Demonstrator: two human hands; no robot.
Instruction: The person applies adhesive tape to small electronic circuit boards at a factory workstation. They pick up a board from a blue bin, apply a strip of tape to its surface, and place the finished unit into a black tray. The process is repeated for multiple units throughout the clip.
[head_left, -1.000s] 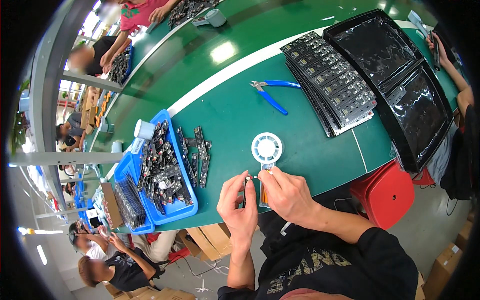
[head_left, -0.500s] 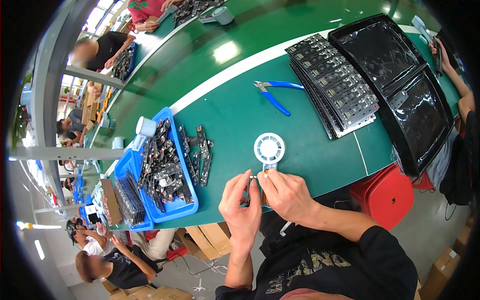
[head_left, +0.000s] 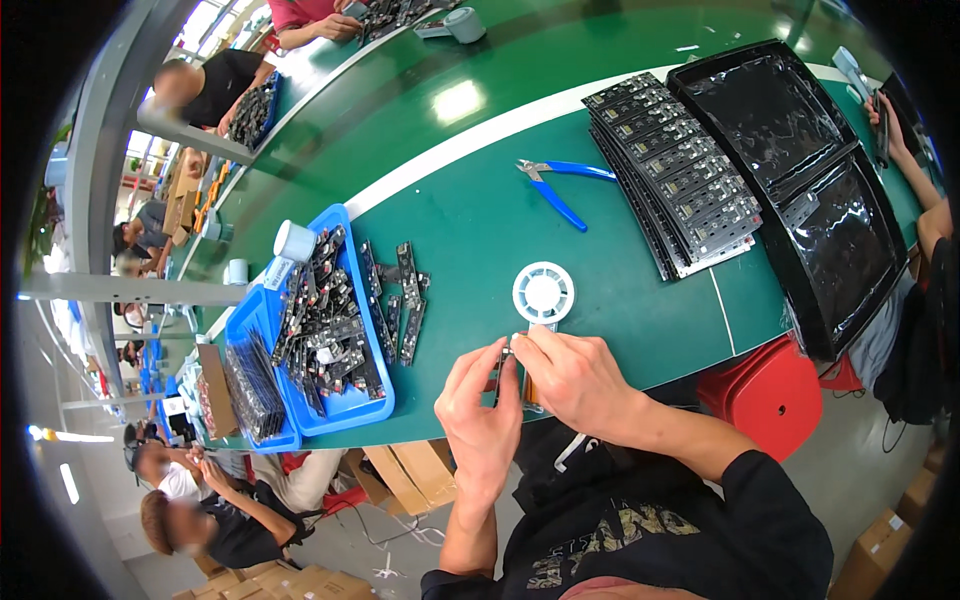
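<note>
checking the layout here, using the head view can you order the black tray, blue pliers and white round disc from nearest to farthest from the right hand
From the right hand:
1. White round disc: just beyond it, slightly left.
2. Blue pliers: farther out, past the disc.
3. Black tray: far over on the right.

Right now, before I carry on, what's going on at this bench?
The left hand pinches a narrow dark strip, and the right hand has its fingertips close to the strip's upper end; whether they grip anything is too small to tell. Just beyond, a white fan-like device lies on the green bench. A blue tray of dark strips sits to the left; blue-handled cutters and stacked boards lie farther out, rightward.
</note>
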